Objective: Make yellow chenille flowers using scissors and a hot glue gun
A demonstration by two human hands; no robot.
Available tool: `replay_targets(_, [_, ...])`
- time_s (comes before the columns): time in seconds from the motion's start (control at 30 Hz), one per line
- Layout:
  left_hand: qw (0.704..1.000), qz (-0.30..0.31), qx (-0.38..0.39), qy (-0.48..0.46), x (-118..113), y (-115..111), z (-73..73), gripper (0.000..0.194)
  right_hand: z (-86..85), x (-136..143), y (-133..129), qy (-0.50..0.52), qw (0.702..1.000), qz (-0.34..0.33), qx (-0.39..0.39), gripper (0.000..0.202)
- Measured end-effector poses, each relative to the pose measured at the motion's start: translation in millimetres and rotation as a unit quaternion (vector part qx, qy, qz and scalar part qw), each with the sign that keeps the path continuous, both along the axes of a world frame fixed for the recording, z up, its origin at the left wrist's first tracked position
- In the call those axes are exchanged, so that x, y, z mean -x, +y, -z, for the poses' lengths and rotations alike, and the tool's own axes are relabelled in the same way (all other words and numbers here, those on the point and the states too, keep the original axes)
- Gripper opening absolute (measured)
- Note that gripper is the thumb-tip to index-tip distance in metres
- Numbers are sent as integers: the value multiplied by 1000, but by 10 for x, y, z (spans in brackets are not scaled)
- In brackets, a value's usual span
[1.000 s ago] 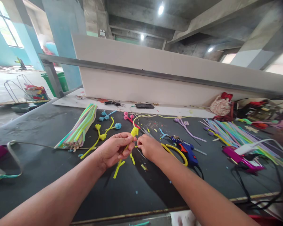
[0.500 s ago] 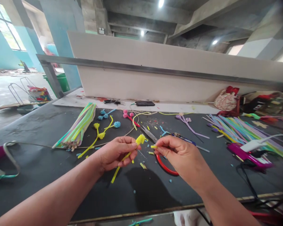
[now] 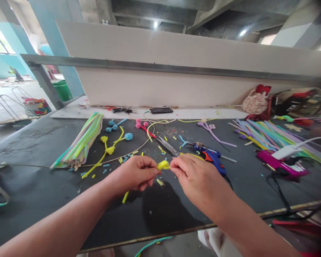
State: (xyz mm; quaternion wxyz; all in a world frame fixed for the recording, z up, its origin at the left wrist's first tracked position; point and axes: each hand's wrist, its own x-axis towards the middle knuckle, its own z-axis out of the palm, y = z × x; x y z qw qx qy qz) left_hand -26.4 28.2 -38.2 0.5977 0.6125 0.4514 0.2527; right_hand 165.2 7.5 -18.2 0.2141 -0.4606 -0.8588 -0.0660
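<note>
My left hand (image 3: 139,173) pinches a yellow pipe cleaner (image 3: 163,165), whose thick, folded fuzzy end lies between both hands. A yellow stem end (image 3: 125,197) shows below this hand. My right hand (image 3: 195,175) is closed, its fingertips at the right end of the yellow bundle. Just beyond the hands lie scissors (image 3: 168,145), blades showing and handles hidden behind my right hand. A blue glue gun (image 3: 215,162) rests past the right hand. Left of the hands, a branched yellow pipe-cleaner stem with buds (image 3: 110,150) lies on the dark table (image 3: 117,225).
A bundle of pastel pipe cleaners (image 3: 82,142) lies at left, more (image 3: 273,132) at right. Blue (image 3: 113,125), pink (image 3: 141,125) and purple (image 3: 208,126) budded stems lie farther back. A magenta device with a white plug (image 3: 282,162) trails cables. A phone (image 3: 162,110) sits near the white panel.
My right hand has moved left, and its fingertips now meet the yellow bundle in my left hand. The camera view has shifted, and more of the glue gun shows.
</note>
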Motion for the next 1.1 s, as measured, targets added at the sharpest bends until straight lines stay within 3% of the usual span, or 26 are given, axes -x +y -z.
replay_targets(0.3, [996,-9,-77,48,-22,-20,29,20,81,34,-26,52,997,-64,-2,18])
replay_targets(0.67, [991,-9,-108,74,-8,-22,82,19,106,56,-34,37,998,-50,-20,17])
replay_targets(0.83, [973,-7,-193,126,-16,-56,29,20,117,49,-45,24,999,-43,-11,17])
replay_targets(1.1, [961,-5,-228,158,-24,-47,-33,30,113,88,-59,17,999,-33,-2,16])
